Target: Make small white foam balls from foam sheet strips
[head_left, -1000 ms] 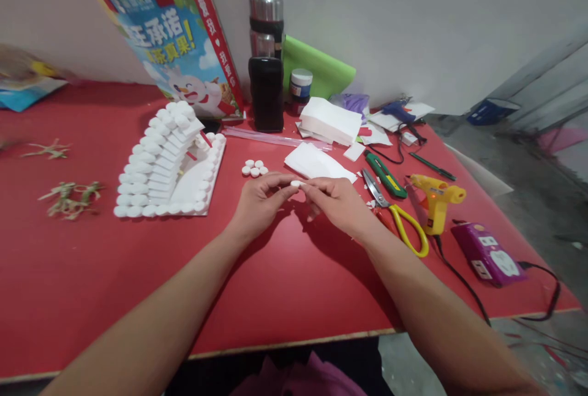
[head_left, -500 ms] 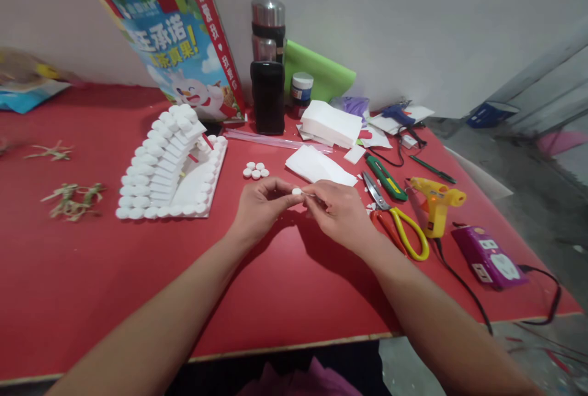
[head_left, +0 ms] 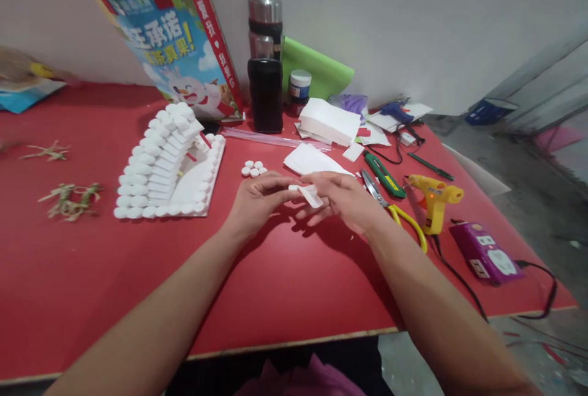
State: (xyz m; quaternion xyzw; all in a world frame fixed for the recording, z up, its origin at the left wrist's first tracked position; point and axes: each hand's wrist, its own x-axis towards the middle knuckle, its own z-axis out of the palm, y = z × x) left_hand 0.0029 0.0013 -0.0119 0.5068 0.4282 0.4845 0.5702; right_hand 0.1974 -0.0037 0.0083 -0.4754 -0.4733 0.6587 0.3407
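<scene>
Both hands meet over the middle of the red table [head_left: 285, 286]. My left hand [head_left: 258, 200] is closed, pinching a small white foam piece [head_left: 294, 188] at its fingertips. My right hand [head_left: 345, 195] pinches a white foam strip [head_left: 311, 195] that hangs from the same spot, with its other fingers spread. Just beyond the hands lie a few round white foam discs [head_left: 254, 168] and a flat white foam sheet [head_left: 312, 161]. A white foam model [head_left: 168, 166] made of stacked rounded pieces stands to the left.
Scissors with yellow handles [head_left: 397, 215], a green utility knife [head_left: 384, 174], a yellow glue gun [head_left: 434, 197] and a purple power strip [head_left: 487, 254] lie at the right. A black bottle [head_left: 265, 93], a foam block [head_left: 329, 120], a green roll [head_left: 316, 71] and a printed box [head_left: 179, 47] stand at the back. Dried twigs [head_left: 68, 195] lie left.
My right hand has drawn back slightly from the left, and a white foam strip now shows between the fingertips where only a small round piece was seen.
</scene>
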